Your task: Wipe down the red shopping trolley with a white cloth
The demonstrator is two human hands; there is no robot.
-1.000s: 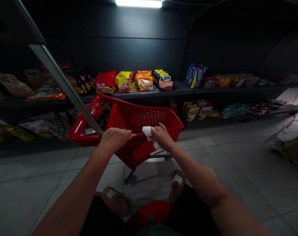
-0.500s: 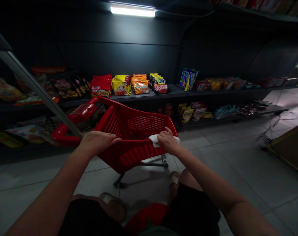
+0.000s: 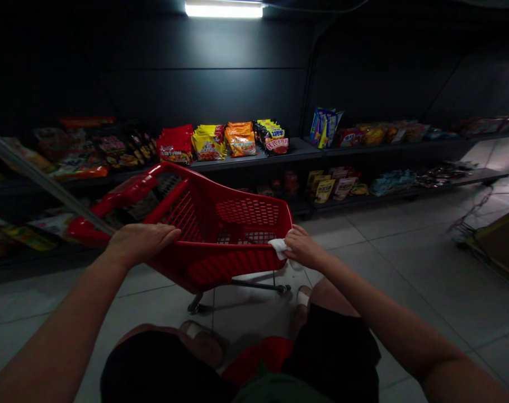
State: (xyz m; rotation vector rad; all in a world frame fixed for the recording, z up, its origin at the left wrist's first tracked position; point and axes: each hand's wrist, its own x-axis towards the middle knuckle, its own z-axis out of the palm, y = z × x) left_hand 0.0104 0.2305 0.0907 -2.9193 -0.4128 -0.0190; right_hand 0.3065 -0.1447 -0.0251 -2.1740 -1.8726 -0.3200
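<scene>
Cloth (image 3: 278, 246) (white) in right hand (image 3: 304, 247)

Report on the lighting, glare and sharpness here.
Head view: the lamp blows out to plain white and casts a pale glow on the dark wall below; head view: the orange packets under it are bright, the far-left packets dim; head view: the red cart is in gloom; head view: the lower end of the cloth looks blurred.

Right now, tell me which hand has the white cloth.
The right hand, at the red cart's front corner: the white cloth bunches at its fingertips against the rim. The left hand, near the handle end, shows none.
</scene>
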